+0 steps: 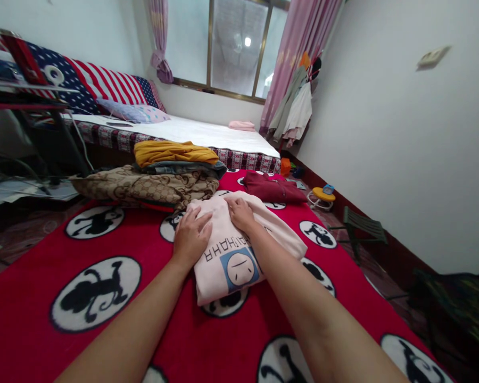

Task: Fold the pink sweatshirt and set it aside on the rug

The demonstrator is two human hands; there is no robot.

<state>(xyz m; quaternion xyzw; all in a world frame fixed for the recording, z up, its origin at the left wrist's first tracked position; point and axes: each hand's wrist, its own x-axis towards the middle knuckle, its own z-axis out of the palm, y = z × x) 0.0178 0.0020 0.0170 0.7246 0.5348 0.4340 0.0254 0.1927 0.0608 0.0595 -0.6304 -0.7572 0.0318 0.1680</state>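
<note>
A pale pink sweatshirt with dark lettering and a blue-and-white print lies partly folded on a red blanket patterned with black figures in white circles. Flat on its left edge rests my left hand, fingers spread. My right hand lies on its upper middle, fingers extended over the cloth. On the right, part of the garment sticks out past my right forearm. Just behind it sit a brown patterned garment, bluish folded clothing and a mustard-yellow garment in a stack. A dark red folded shirt is beyond to the right.
A bed with a white sheet stands under the window. To the left is a cluttered desk with cables. Along the right wall stand a yellow-topped stool and a green folding stool. Clothes hang by the curtain.
</note>
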